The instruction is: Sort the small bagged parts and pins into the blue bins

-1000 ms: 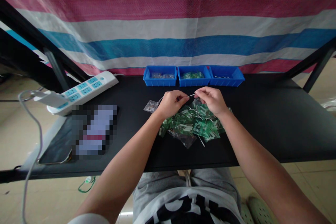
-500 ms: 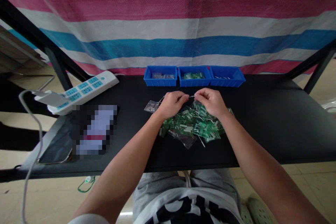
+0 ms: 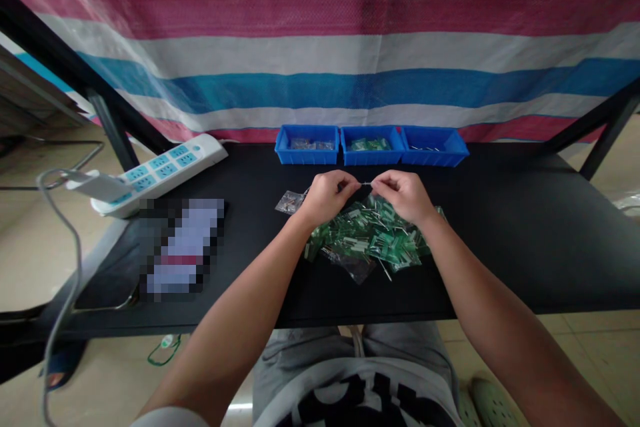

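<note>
A thin metal rod (image 3: 366, 183) spans the short gap between my two hands above the black table. My left hand (image 3: 330, 197) pinches one end of it, and my right hand (image 3: 403, 193) pinches the other. The rod is too small to tell its exact kind. Under and in front of my hands lies a heap of small clear packets with green pieces (image 3: 355, 233), with thin metal rods among them. Beside my left hand is a small clear packet (image 3: 290, 202) with something brownish inside. An emptier-looking clear plastic bag (image 3: 357, 268) lies at the heap's front edge.
Three blue bins stand behind the heap: the left bin (image 3: 307, 157) holds clear packets, the middle bin (image 3: 373, 157) green ones, the right bin (image 3: 435, 158) thin metal rods. A power strip (image 3: 165, 172) with a plugged-in charger and a blurred phone (image 3: 187, 247) lie at left.
Both hands stay almost in place, still pinching the thin rod between them. The view shifts very slightly. At the lower left, a foot in a dark sandal has come into view.
</note>
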The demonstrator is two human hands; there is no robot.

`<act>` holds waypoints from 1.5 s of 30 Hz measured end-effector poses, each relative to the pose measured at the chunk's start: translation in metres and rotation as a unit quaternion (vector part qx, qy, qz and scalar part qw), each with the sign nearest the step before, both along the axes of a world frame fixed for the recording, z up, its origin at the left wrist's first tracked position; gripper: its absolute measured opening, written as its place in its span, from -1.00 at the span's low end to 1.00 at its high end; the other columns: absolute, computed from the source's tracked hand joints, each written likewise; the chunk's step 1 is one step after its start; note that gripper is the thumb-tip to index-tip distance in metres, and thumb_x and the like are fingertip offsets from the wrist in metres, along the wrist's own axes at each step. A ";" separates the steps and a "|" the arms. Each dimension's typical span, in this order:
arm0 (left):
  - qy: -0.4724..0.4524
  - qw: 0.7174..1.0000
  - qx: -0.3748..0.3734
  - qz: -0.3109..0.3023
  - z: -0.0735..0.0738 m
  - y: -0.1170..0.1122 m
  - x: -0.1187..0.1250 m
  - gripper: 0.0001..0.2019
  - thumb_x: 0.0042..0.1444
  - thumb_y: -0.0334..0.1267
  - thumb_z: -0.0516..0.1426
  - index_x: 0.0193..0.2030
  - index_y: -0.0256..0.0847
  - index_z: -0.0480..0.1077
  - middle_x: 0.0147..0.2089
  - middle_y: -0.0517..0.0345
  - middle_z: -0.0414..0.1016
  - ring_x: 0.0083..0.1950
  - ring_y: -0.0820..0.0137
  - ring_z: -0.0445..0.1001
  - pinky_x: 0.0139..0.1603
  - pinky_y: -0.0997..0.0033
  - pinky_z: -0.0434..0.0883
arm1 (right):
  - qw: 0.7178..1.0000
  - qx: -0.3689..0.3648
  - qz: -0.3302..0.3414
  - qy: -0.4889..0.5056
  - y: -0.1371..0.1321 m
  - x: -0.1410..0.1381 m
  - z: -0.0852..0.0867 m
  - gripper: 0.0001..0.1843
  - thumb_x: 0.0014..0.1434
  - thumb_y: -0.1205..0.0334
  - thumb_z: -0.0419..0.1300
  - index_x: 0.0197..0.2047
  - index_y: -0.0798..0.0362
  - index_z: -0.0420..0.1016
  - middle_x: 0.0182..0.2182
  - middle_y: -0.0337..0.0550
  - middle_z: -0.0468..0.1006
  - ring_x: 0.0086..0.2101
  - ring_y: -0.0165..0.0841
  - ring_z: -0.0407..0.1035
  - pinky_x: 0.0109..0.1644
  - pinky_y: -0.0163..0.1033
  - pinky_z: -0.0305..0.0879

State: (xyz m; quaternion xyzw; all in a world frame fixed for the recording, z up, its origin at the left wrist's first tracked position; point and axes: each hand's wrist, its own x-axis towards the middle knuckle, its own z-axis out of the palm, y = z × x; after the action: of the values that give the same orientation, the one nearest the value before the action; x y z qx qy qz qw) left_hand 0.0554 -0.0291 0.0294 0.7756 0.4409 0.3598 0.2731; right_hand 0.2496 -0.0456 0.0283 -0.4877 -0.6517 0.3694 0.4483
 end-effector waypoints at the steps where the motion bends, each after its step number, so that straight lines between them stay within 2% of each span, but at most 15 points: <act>1: 0.000 1.000 -0.002 0.000 0.000 0.000 0.000 -0.84 0.16 -0.25 0.15 -0.35 -0.27 0.52 -0.34 0.15 0.56 -0.35 0.46 0.43 -0.30 0.48 0.31 | 1.000 0.000 0.001 0.003 0.000 0.000 -0.001 -0.62 0.03 -0.10 0.32 -0.41 0.10 0.54 -0.50 -0.11 0.60 -0.47 -0.29 0.47 -0.36 -0.23 0.36; 8: -0.004 1.000 -0.009 0.003 -0.004 0.001 0.000 -0.84 0.15 -0.24 0.16 -0.34 -0.26 0.52 -0.35 0.15 0.57 -0.36 0.46 0.44 -0.31 0.47 0.32 | 1.000 0.006 0.012 -0.005 0.000 0.001 -0.005 -0.70 0.06 -0.01 0.31 -0.41 0.08 0.55 -0.50 -0.10 0.61 -0.47 -0.28 0.47 -0.38 -0.22 0.35; 14: -0.006 1.000 -0.004 0.004 -0.005 0.002 -0.001 -0.84 0.15 -0.23 0.16 -0.34 -0.25 0.52 -0.35 0.15 0.57 -0.37 0.46 0.43 -0.32 0.47 0.33 | 1.000 0.002 0.026 -0.015 -0.002 0.003 0.000 -0.75 0.08 0.05 0.30 -0.37 0.09 0.59 -0.46 -0.09 0.63 -0.45 -0.27 0.50 -0.37 -0.23 0.36; 21: 0.002 1.000 -0.001 0.006 -0.005 0.003 -0.002 -0.85 0.14 -0.24 0.16 -0.34 -0.25 0.52 -0.36 0.16 0.57 -0.38 0.46 0.44 -0.32 0.48 0.34 | 0.997 -0.003 0.043 -0.058 -0.004 0.006 0.002 -0.72 0.13 0.06 0.24 -0.32 0.12 0.62 -0.46 -0.10 0.64 -0.61 -0.43 0.32 -0.57 -0.32 0.14; 29: 0.024 1.000 0.017 -0.002 -0.005 0.001 -0.001 -0.85 0.15 -0.24 0.14 -0.35 -0.24 0.50 -0.36 0.15 0.56 -0.38 0.45 0.46 -0.33 0.48 0.35 | 0.998 0.017 0.032 -0.061 -0.001 0.007 -0.005 -0.76 0.12 0.09 0.23 -0.29 0.09 0.59 -0.43 -0.09 0.64 -0.47 -0.30 0.48 -0.41 -0.26 0.34; 36: 0.052 0.997 0.046 -0.017 -0.011 0.003 -0.001 -0.84 0.18 -0.24 0.13 -0.34 -0.23 0.49 -0.35 0.13 0.54 -0.36 0.43 0.46 -0.33 0.46 0.35 | 0.991 0.050 0.040 -0.122 -0.003 0.007 -0.005 -0.73 0.12 0.02 0.25 -0.39 0.06 0.56 -0.53 -0.16 0.57 -0.56 -0.35 0.37 -0.49 -0.27 0.22; 39: 0.038 0.997 0.063 -0.010 -0.011 0.002 -0.002 -0.81 0.20 -0.17 0.14 -0.21 -0.23 0.49 -0.24 0.07 0.55 -0.26 0.39 0.49 -0.23 0.42 0.41 | 0.987 0.056 0.039 -0.142 -0.003 0.007 -0.004 -0.71 0.17 0.01 0.21 -0.40 0.06 0.54 -0.53 -0.16 0.56 -0.56 -0.35 0.36 -0.48 -0.26 0.20; 42: 0.016 0.996 0.080 0.027 -0.010 0.002 -0.003 -0.65 0.19 -0.07 0.15 0.03 -0.23 0.42 -0.08 0.00 0.52 -0.16 0.36 0.49 -0.18 0.40 0.43 | 0.989 0.056 -0.024 -0.135 0.004 0.017 -0.004 -0.66 0.19 -0.02 0.16 -0.43 0.07 0.52 -0.54 -0.15 0.56 -0.55 -0.34 0.38 -0.45 -0.26 0.21; 45: 0.006 0.994 0.083 0.069 -0.009 0.002 -0.005 -0.64 0.22 -0.08 0.12 0.06 -0.25 0.39 -0.06 -0.01 0.50 -0.14 0.36 0.48 -0.22 0.43 0.42 | 0.976 0.060 -0.161 -0.134 0.021 0.038 -0.001 -0.61 0.19 -0.04 0.13 -0.50 0.07 0.49 -0.57 -0.12 0.55 -0.55 -0.32 0.38 -0.42 -0.24 0.21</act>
State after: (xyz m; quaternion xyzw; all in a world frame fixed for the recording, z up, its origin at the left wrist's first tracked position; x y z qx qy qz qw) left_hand 0.0505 -0.0267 0.0207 0.7655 0.4638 0.4085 0.1790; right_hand 0.2877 -0.0245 0.0270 -0.6034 -0.6395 0.1840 0.4394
